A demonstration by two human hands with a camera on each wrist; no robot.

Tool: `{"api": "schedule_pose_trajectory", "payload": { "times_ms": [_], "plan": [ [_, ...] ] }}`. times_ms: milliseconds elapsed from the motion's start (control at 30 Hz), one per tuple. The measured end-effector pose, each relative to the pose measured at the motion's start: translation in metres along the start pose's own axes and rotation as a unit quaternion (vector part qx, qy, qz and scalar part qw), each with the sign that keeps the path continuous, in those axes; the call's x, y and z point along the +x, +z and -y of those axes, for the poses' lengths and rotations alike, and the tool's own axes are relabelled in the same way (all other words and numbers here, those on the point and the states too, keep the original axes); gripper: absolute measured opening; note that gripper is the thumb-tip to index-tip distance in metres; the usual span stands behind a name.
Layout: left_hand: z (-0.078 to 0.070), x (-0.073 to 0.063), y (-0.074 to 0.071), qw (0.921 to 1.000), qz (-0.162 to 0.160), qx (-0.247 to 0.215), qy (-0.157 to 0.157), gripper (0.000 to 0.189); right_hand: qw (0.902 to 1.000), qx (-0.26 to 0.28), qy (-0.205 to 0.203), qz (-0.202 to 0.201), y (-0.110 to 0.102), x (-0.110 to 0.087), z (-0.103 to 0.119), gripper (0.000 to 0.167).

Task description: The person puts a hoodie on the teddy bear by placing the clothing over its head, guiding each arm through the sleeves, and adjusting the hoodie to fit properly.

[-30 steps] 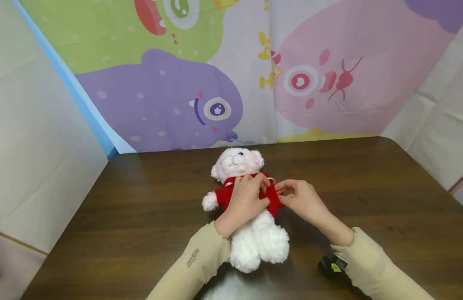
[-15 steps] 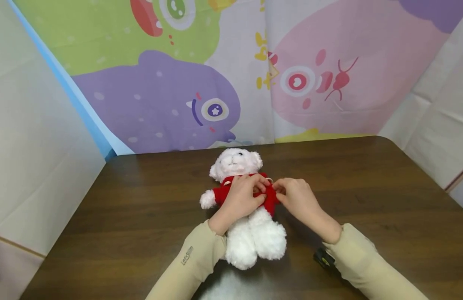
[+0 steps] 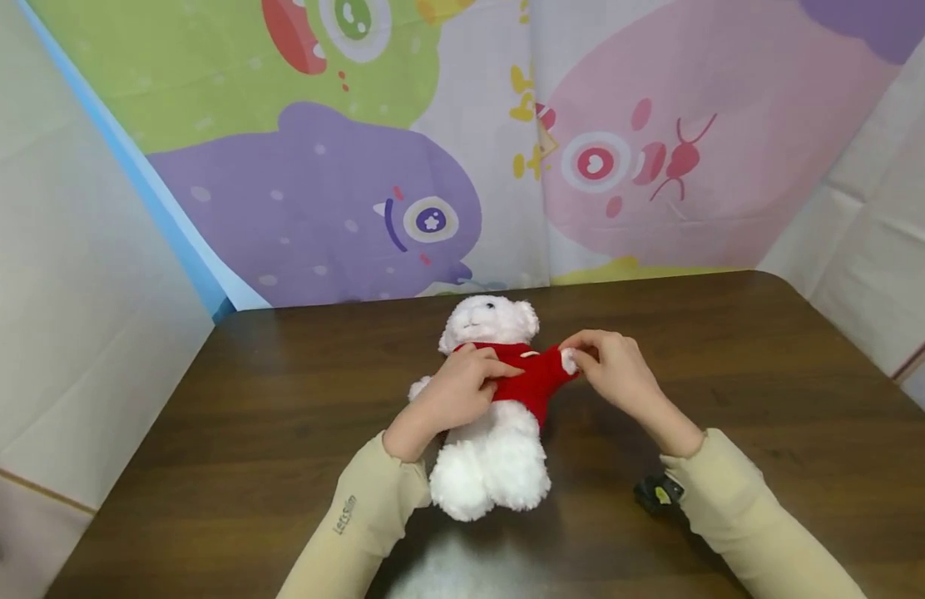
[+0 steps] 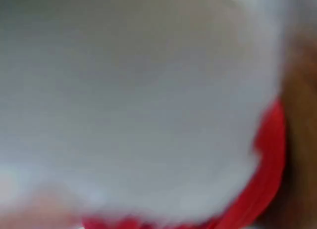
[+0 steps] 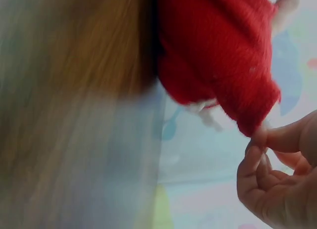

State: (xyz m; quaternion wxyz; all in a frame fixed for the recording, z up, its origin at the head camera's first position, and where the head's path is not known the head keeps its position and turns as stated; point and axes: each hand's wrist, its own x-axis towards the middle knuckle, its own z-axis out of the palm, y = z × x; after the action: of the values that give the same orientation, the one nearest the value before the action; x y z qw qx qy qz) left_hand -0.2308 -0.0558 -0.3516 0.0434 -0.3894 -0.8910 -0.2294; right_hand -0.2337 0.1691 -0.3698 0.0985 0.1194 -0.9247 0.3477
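Observation:
A white plush teddy bear [image 3: 492, 466] in a red top [image 3: 526, 383] lies on its back on the table in the head view. My left hand [image 3: 451, 387] holds its torso, index finger stretched across the red cloth; the bear's far-left arm is mostly hidden behind this hand. Thumb and fingers of my right hand [image 3: 615, 370] pinch the bear's white paw [image 3: 569, 360] at the end of the red sleeve and hold that arm outward. The right wrist view shows the pinch close at the sleeve's tip [image 5: 255, 125]. White plush fills the blurred left wrist view, above a red hem [image 4: 247, 199].
A dark brown wooden table [image 3: 298, 441] lies under everything. Behind it hangs a cartoon-print cloth [image 3: 373, 208], with pale panels [image 3: 88, 274] at the sides. A small black device [image 3: 657, 493] sits by the right sleeve cuff.
My right hand has drawn the bear's arm outward, so the white paw now shows at the sleeve end. The left hand has shifted left, and the bear's head and body have turned.

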Motion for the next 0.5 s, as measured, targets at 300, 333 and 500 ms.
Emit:
{"api": "schedule_pose_trajectory", "payload": {
  "times_ms": [300, 333, 500],
  "plan": [
    [-0.005, 0.003, 0.001, 0.9949, 0.014, -0.079, -0.060, 0.028, 0.9992, 0.020, -0.009, 0.034, -0.006, -0.002, 0.000, 0.010],
    [-0.007, 0.004, 0.002, 0.9940, 0.000, -0.086, -0.068, 0.028, 0.9990, 0.018, -0.018, 0.037, -0.006, -0.004, 0.003, 0.009],
    [-0.016, 0.009, 0.018, 0.9928, -0.084, -0.057, -0.064, 0.034, 0.9955, -0.015, -0.093, 0.012, -0.006, -0.012, 0.022, 0.005]
  ]
}}
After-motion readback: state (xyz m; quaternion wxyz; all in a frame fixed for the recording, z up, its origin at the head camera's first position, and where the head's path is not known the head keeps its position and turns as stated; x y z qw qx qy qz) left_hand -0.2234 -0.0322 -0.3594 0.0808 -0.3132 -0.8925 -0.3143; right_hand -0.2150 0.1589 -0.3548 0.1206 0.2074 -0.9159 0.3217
